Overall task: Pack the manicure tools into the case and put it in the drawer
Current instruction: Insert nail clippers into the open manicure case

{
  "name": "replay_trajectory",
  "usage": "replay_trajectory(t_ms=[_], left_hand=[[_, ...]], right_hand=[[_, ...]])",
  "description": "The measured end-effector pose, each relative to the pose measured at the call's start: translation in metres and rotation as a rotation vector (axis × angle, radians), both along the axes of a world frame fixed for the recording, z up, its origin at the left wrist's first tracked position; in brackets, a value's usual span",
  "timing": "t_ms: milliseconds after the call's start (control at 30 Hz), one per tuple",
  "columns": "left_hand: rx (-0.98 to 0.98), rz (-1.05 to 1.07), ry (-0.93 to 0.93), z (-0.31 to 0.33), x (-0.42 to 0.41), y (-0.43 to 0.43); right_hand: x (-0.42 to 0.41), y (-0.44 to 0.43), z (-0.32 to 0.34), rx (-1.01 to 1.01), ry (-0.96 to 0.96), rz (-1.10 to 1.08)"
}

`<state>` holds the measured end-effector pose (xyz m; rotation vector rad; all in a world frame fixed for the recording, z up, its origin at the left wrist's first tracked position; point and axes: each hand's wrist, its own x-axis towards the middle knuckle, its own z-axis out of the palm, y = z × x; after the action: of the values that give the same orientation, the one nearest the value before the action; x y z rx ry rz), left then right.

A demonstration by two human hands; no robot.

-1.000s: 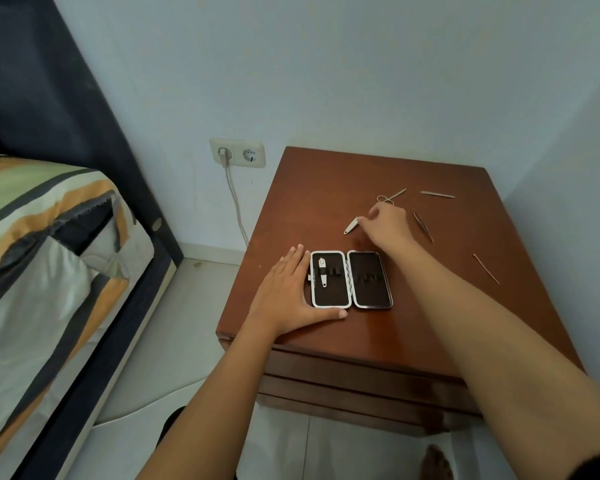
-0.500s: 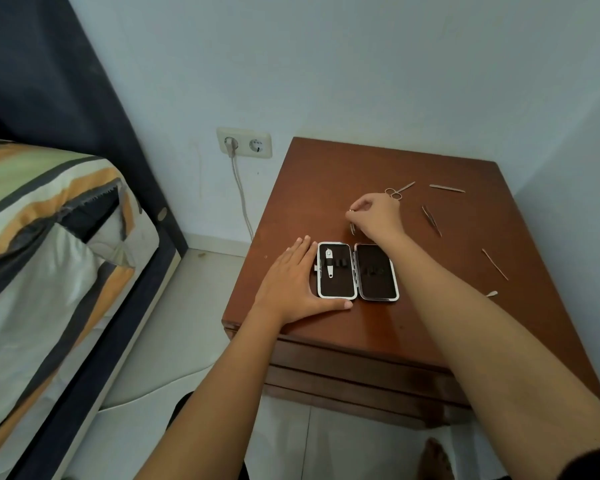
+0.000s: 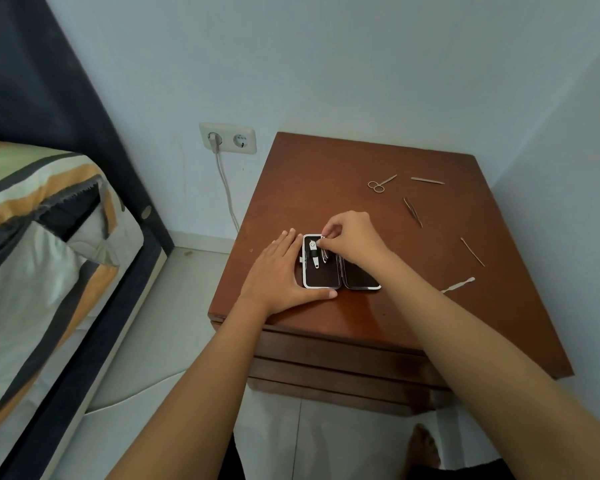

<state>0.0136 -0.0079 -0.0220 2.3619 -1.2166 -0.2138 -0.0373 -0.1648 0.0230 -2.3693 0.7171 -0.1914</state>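
The open manicure case lies on the brown nightstand, its left half holding a nail clipper under a strap. My right hand pinches a second small clipper and holds it over the left half, beside the first. My left hand lies flat against the case's left edge, thumb along its front. Small scissors, a file, tweezers, a thin pick and a cuticle pusher lie loose on the top.
Drawer fronts run below the nightstand's top, shut. A bed with striped bedding stands to the left. A wall socket with a plugged cable is behind. My bare foot shows on the floor.
My right hand picked the small clipper up from behind the case and brought it down onto the case's left half. The left hand stayed against the case.
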Motion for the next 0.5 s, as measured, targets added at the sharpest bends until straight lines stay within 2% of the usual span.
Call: replay_trajectory(t_ms=[333,500], left_hand=[[-0.014,0.007,-0.011,0.000,0.000,0.000],[-0.008,0.013,-0.007,-0.001,0.001,0.000]], right_hand=[[0.013,-0.010,0.000,0.034,-0.133,-0.176],[0.012,-0.008,-0.002,-0.003,-0.113,-0.133]])
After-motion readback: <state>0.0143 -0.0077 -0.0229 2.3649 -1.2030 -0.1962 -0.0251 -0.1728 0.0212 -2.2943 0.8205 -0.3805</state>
